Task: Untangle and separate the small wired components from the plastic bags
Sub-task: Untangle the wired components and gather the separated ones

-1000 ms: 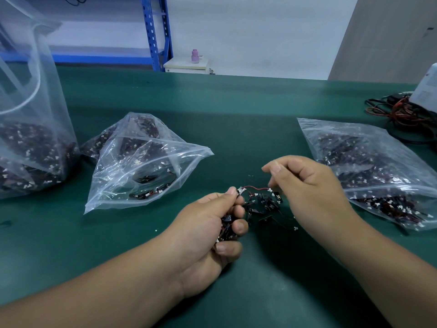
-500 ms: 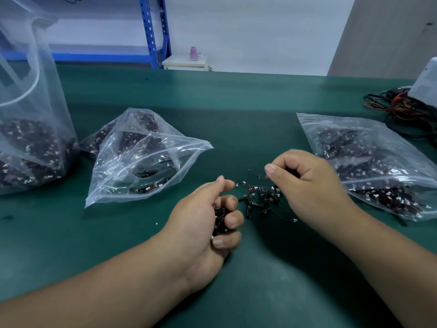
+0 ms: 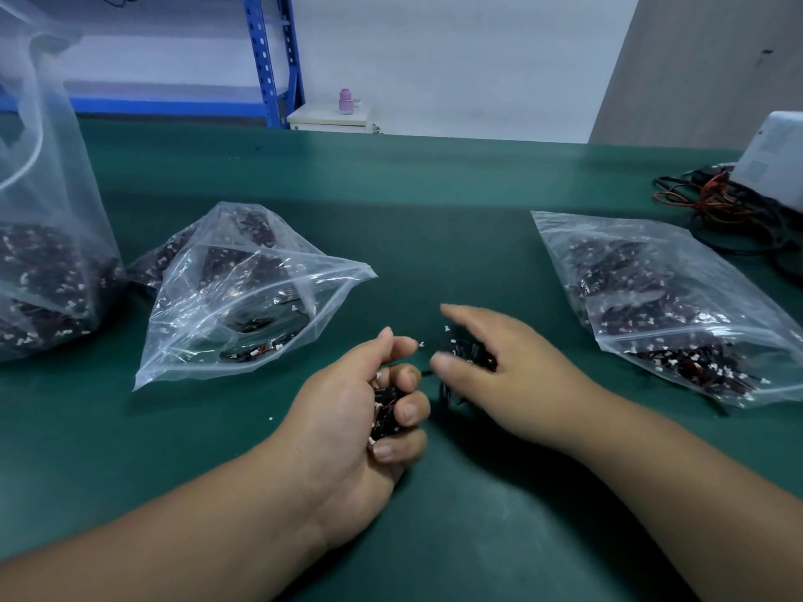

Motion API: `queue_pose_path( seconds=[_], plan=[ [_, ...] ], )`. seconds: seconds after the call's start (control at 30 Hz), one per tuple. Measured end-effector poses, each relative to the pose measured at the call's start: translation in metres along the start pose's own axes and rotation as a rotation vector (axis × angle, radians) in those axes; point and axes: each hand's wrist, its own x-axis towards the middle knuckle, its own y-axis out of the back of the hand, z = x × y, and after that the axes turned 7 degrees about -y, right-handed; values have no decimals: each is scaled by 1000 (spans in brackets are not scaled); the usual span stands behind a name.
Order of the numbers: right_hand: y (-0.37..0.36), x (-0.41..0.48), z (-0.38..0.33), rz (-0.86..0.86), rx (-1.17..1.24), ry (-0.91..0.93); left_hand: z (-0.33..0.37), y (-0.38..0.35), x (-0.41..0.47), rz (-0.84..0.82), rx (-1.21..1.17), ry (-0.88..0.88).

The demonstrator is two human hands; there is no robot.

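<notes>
Left hand [image 3: 347, 427] still grips the component bundle [image 3: 384, 412] in curled fingers, mid-counter [image 3: 434, 210]. Right hand [image 3: 517, 375] has dropped its earlier pinch and now spreads thumb and index over the loose pile [image 3: 471, 351], at 2 o'clock of the bundle.

Held bundle [image 3: 384, 410]: small black wired components with white connectors and thin leads, tangled; gripped in my left hand [image 3: 347, 436], fingers curled round them.
Loose cluster [image 3: 471, 354]: same parts, lying on the green mat [image 3: 434, 189] just right of the held bundle, partly under my right hand [image 3: 517, 375]; thumb and forefinger spread above it. Contact cannot be told because of blur.
Centre bag [image 3: 243, 297]: clear zip bag, crumpled, lying left of my left hand; few components inside.
Left bag [image 3: 48, 254]: tall clear bag, upright at the left edge; lower part packed with components.
Right bag [image 3: 660, 306]: clear zip bag, lying flat, right of my right hand; holds many components.
</notes>
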Motion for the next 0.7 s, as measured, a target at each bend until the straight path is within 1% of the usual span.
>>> queue_pose_path(
  seconds=[0.07,0.1,0.23,0.33,0.43,0.57,0.7],
  plan=[
    [-5,-1,-3,-54,-196,63,0,0,1,3,-7,3],
    [-8,-2,-5,-68,-246,88,0,0,1,1,-10,7],
    [-11,-4,-16,-35,-192,163,1,0,1,-18,-17,22],
    [-8,-4,-19,-51,-186,159,1,0,2,-24,-22,29],
    [-3,-3,-19,-62,-332,159,1,1,3,-31,-20,30],
    [1,1,-15,-10,-470,110,0,2,4,-40,-6,34],
    [3,-2,-10,55,-496,76,-1,1,4,-49,16,36]
  ],
)
